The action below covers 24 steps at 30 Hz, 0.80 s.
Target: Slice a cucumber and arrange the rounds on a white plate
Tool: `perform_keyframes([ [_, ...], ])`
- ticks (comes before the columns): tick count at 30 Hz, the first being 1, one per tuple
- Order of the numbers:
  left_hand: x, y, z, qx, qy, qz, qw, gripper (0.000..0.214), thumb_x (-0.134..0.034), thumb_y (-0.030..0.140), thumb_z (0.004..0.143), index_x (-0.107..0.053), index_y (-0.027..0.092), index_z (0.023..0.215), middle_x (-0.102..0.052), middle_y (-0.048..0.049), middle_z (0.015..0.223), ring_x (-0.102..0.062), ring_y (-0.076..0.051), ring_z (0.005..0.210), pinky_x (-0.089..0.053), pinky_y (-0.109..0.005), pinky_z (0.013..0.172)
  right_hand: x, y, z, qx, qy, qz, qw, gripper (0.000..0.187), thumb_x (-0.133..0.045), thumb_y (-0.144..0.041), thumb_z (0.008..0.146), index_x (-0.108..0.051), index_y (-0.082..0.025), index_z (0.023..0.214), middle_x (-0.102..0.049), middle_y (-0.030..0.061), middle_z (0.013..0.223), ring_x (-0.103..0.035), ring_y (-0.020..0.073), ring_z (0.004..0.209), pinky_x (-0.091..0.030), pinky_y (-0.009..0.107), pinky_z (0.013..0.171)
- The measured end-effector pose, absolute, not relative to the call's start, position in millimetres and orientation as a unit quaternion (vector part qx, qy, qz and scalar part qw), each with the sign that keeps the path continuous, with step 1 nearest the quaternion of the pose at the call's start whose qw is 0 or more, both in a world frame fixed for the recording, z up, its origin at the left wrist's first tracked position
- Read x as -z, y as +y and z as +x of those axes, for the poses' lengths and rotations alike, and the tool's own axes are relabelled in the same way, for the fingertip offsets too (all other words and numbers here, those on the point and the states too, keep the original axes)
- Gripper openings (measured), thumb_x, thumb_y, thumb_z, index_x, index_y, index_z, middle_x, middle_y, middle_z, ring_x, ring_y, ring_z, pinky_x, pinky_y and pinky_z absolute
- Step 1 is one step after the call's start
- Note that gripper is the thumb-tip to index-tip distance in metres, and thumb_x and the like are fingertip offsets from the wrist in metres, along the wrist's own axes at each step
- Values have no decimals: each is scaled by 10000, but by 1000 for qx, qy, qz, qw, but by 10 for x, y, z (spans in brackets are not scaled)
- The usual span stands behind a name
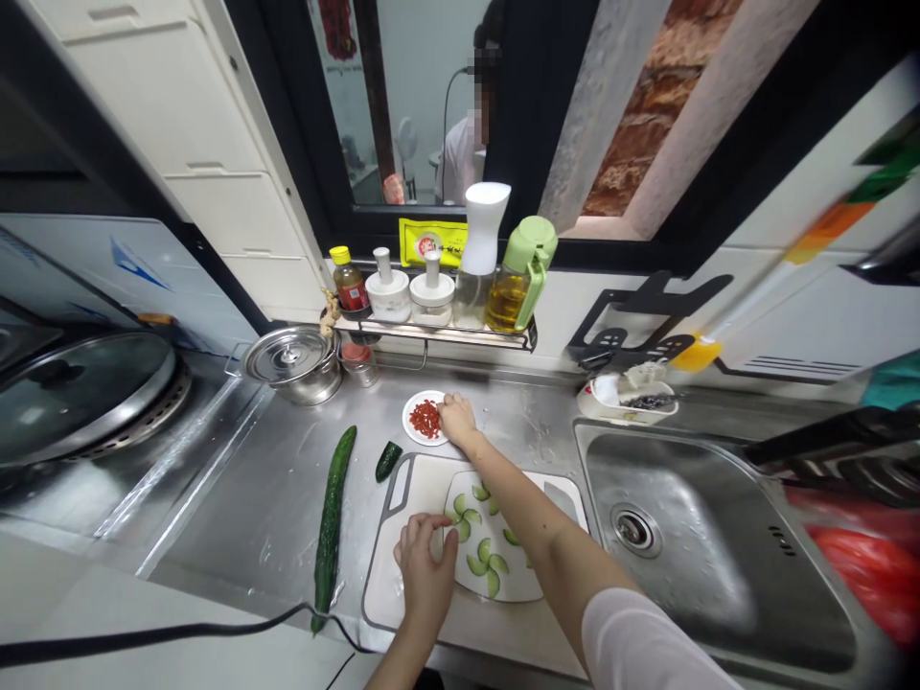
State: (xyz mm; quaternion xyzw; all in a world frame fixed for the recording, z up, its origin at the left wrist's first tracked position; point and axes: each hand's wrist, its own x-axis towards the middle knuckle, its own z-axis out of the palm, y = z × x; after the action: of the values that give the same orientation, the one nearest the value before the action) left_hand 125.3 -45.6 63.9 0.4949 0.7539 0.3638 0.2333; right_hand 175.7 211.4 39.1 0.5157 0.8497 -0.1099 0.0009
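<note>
Pinwheels of green slices [489, 565] lie on the white plate [521, 586]; red pieces [425, 419] remain in the small dish [414, 438] at its eleven o'clock, the long cucumber [333, 522] unsliced at nine. The slices look pale, darker-edged. Your left hand [426, 565] is loosely spread at eight; whether your right hand [458, 419], at the dish's three, pinches anything I can't tell

Lighting was moderate. Steel counter [244, 479] and sink [719, 599] threw glare. Red plastic [866, 570] far right was blurred; edges looked stretched.
</note>
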Motion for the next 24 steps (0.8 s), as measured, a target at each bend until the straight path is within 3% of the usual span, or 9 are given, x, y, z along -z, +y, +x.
perform_keyframes([
  [4, -607, -461, 1227, -363, 752, 496, 240, 140, -567, 313, 833, -678, 255, 894, -643, -40, 955, -591, -237, 948, -394, -407, 861, -387, 2125, 1765, 132, 836, 532, -32, 222, -507, -162, 852, -700, -163, 963, -625, 131, 1085, -467, 230, 1058, -333, 309, 854],
  [7, -522, -459, 1199, -361, 751, 497, 242, 144, -580, 324, 819, -682, 257, 893, -649, -42, 953, -597, -237, 926, -402, -404, 841, -357, 2132, 1806, 197, 786, 575, -113, 180, -518, -207, 845, -693, -182, 880, -649, 97, 1009, -500, 210, 1017, -356, 294, 852],
  [12, -447, -432, 1190, -373, 747, 491, 249, 145, -579, 328, 814, -682, 252, 882, -653, -39, 941, -608, -224, 891, -421, -390, 824, -335, 2163, 1845, 529, 528, 572, -337, 108, -572, -252, 772, -632, -173, 730, -627, 17, 730, -546, 142, 735, -428, 240, 711],
  [16, -529, -399, 1226, -387, 734, 487, 272, 159, -579, 338, 812, -679, 240, 887, -654, -40, 923, -602, -209, 854, -433, -376, 813, -433, 2080, 1891, 614, 452, 527, -375, 201, -576, -349, 791, -617, -167, 865, -643, 23, 740, -538, 110, 581, -452, 223, 562],
  [24, -656, -254, 1265, -461, 705, 436, 318, 227, -576, 389, 808, -663, 198, 895, -641, -29, 826, -564, -159, 754, -464, -299, 744, -858, 1593, 2115, 766, 287, 362, -447, 210, -675, -344, 759, -610, -195, 892, -667, 35, 793, -598, 113, 633, -499, 227, 587],
])
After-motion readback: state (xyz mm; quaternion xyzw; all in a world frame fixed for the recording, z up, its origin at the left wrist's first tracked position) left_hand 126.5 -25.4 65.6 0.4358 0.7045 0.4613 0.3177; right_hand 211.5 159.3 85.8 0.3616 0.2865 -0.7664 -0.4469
